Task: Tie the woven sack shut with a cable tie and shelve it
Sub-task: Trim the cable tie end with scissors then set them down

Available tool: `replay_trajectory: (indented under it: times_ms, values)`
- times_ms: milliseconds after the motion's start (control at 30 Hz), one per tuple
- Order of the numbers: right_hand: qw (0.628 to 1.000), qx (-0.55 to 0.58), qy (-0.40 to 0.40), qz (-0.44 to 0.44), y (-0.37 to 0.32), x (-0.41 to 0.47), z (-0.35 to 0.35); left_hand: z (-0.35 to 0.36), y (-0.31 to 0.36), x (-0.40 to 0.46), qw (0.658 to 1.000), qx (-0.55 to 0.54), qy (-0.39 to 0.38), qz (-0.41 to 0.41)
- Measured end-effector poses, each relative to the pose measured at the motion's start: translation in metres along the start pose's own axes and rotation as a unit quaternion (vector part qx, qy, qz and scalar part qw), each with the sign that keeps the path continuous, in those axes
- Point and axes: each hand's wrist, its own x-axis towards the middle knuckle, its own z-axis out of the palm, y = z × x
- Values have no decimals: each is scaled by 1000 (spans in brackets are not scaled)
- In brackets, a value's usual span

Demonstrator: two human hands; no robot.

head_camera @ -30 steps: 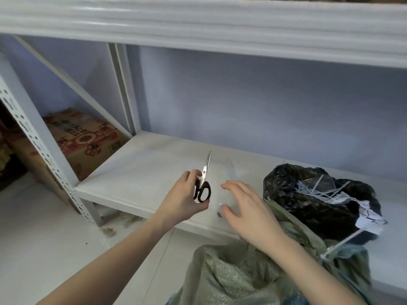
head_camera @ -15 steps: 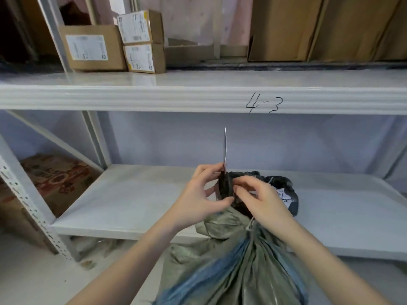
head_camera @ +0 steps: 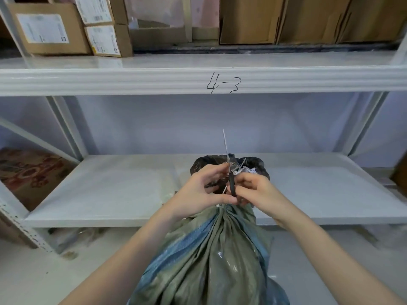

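Woven sack (head_camera: 211, 256), green w/ blue stripe, stands on the floor in front of the lower shelf (head_camera: 123, 192), neck gathered. Left hand (head_camera: 198, 190) & right hand (head_camera: 253, 190) meet above the neck, both closed on black-handled scissors (head_camera: 231, 183), blades pointing up. Black bag (head_camera: 204, 164) behind the hands.

"4-3" handwritten in black on front edge of upper shelf beam (head_camera: 222, 81). Box labels (head_camera: 43, 28) too blurred to read.
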Motion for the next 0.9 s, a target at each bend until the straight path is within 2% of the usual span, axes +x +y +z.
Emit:
replay_trajectory:
  times_ms: [100,333,500,633,733,900]
  values:
    - [999,-24,14,18,16,10,-4,-4,-16,6,997,73,-19,-24]
    - [982,-183,22,30,54,17,-12,-4,-59,25,972,227,13,-61]
    - [957,-288,7,33,65,11,-21,3,-73,29,970,234,16,-72]
    - [947,-321,-5,29,71,10,-24,8,-72,31,973,220,24,-72]
    - [948,-319,-3,24,75,12,-24,7,-71,32,970,227,64,-64]
    - [947,-320,7,35,76,13,-26,-5,-65,30,979,144,130,-64]
